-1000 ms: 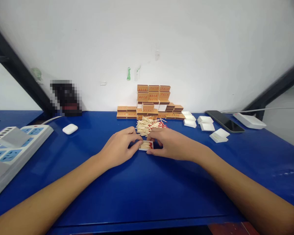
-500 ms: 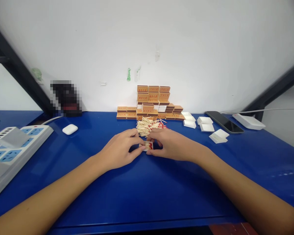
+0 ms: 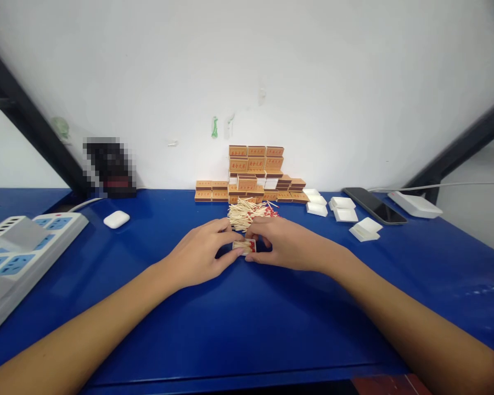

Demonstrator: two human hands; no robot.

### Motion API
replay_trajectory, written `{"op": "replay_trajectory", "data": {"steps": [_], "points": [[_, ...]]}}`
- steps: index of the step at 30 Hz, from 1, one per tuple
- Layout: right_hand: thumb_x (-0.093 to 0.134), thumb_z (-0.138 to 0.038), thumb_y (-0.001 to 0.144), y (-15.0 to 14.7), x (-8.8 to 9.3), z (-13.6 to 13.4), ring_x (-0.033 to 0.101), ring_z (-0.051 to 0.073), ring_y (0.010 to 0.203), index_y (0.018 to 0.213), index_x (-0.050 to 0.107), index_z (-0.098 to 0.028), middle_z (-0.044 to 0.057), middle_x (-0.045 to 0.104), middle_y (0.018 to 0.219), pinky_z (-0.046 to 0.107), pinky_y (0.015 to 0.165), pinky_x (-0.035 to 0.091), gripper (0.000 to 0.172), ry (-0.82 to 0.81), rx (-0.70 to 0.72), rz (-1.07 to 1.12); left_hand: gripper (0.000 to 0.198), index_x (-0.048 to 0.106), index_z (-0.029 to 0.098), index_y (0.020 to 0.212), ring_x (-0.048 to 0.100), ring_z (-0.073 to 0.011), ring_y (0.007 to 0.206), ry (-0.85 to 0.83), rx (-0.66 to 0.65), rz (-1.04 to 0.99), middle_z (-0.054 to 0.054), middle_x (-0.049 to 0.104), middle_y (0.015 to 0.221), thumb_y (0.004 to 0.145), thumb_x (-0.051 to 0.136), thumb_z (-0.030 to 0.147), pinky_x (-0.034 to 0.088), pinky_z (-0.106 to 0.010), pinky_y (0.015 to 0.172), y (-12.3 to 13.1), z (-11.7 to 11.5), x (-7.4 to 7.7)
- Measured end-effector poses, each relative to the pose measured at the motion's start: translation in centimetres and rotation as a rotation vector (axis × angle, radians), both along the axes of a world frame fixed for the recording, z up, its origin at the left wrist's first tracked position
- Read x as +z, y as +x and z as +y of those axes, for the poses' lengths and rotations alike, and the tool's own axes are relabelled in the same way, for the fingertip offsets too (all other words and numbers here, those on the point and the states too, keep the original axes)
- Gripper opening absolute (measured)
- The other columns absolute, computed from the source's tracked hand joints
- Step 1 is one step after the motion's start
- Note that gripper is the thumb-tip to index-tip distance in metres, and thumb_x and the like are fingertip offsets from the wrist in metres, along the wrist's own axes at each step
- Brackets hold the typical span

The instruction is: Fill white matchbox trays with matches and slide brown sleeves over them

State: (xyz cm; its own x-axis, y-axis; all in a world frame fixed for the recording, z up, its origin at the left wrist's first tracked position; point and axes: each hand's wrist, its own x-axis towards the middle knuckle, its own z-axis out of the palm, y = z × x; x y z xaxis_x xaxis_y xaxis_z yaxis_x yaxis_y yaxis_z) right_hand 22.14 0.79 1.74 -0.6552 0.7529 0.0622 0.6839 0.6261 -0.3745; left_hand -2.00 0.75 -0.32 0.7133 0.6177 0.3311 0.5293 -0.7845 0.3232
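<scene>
A small white matchbox tray (image 3: 254, 252) lies on the blue table, with red-headed matches (image 3: 245, 246) side by side in it. My left hand (image 3: 203, 249) grips the tray's left end, thumb at the near edge and fingers at the far edge. From the right, my right hand (image 3: 286, 244) closes on the tray's other end, its thumb at the near right corner; part of its fingers is hidden. Just beyond my hands spreads a heap of loose matches (image 3: 243, 213), red heads mostly towards the right.
Orange matchboxes (image 3: 256, 163) are stacked against the wall. White empty trays (image 3: 346, 214), a phone (image 3: 374, 206) and a white box (image 3: 415, 203) lie to the right. A white earbud case (image 3: 116, 219) and a power strip (image 3: 41, 263) are on the left.
Both hands stay at the tray with hardly any movement. More of the matches in the tray show between the fingers. The whole view has shifted slightly.
</scene>
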Motion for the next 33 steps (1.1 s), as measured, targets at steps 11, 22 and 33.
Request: {"op": "replay_trajectory", "data": {"steps": [11, 22, 33], "points": [[0.068, -0.035, 0.097, 1.6, 0.7, 1.7, 0.058, 0.017, 0.075, 0.087, 0.065, -0.02, 0.004, 0.067, 0.085, 0.03, 0.067, 0.039, 0.019, 0.214, -0.145, 0.07, 0.043, 0.07, 0.021, 0.127, 0.064, -0.0249, 0.097, -0.005, 0.131, 0.064, -0.008, 0.064, 0.11, 0.093, 0.073, 0.047, 0.055, -0.04, 0.082, -0.1, 0.4, -0.4], [0.071, -0.026, 0.094, 0.1, -2.0, 2.5, 0.06, 0.021, 0.093, 0.103, 0.066, -0.02, 0.007, 0.064, 0.104, 0.033, 0.08, 0.046, 0.012, 0.24, -0.14, 0.06, 0.034, 0.072, 0.02, 0.109, 0.063, -0.0233, 0.092, -0.046, 0.088, 0.056, -0.006, 0.065, 0.102, 0.093, 0.072, 0.05, 0.053, -0.038, 0.077, -0.1, 0.3, -0.3], [0.072, -0.026, 0.095, -0.9, -2.1, 3.1, 0.06, 0.02, 0.091, 0.094, 0.067, -0.018, 0.006, 0.064, 0.099, 0.032, 0.076, 0.041, 0.009, 0.245, -0.19, -0.004, 0.032, 0.071, 0.02, 0.106, 0.063, -0.0217, 0.086, -0.022, 0.059, 0.073, -0.005, 0.065, 0.096, 0.094, 0.071, 0.049, 0.05, -0.034, 0.071, 0.1, 0.1, -0.1]]}}
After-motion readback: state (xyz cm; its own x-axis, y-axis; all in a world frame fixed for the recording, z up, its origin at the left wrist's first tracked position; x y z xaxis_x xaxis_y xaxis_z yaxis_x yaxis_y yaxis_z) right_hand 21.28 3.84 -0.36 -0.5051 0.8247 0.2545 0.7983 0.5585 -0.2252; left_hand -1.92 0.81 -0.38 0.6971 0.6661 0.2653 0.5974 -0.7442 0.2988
